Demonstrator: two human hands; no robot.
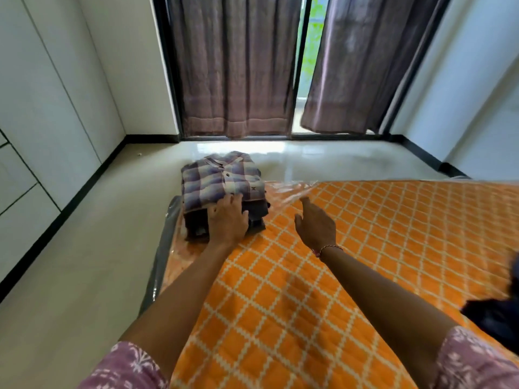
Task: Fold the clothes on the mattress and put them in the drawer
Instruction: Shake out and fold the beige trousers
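Note:
A stack of folded clothes sits on the far left corner of the orange patterned mattress [323,262]. On top lies a folded purple plaid shirt [219,178], with dark folded garments [196,224] under it. My left hand [228,220] rests flat against the near side of the stack, fingers straight and touching the plaid shirt's edge. Just right of the stack, my right hand [316,223] hovers over the mattress with fingers relaxed, holding nothing. A dark unfolded garment [497,321] lies at the mattress's right edge.
The mattress lies on a pale tiled floor [84,248]. White cabinet fronts [28,141] line the left wall. Brown curtains [233,66] hang over a sliding glass door straight ahead, with a gap showing daylight.

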